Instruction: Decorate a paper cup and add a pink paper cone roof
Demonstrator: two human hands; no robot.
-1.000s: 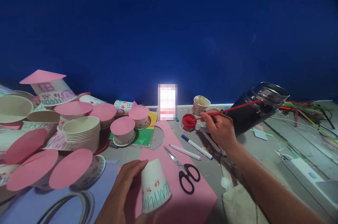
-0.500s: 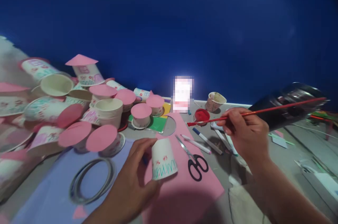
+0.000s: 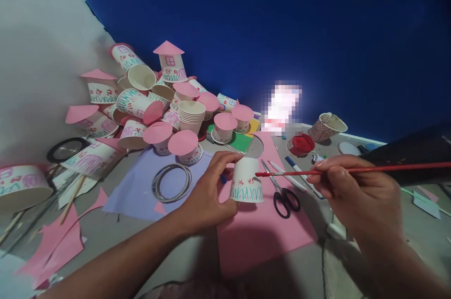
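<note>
Brush [image 3: 387,168] shifted from near the red paint pot [image 3: 301,145] to the cup [image 3: 245,177]; right hand [image 3: 362,193] pinches its handle, left hand [image 3: 213,193] grips the inverted cup, presumably for steadiness.

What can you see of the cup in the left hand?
The white cup, seemingly paper, is upside down: narrow end up, wide rim down. Green zigzag strokes run above the rim. The left hand holds its left side, over the pink sheet. The red brush points at its right side; whether the bristles touch is unclear.
</note>
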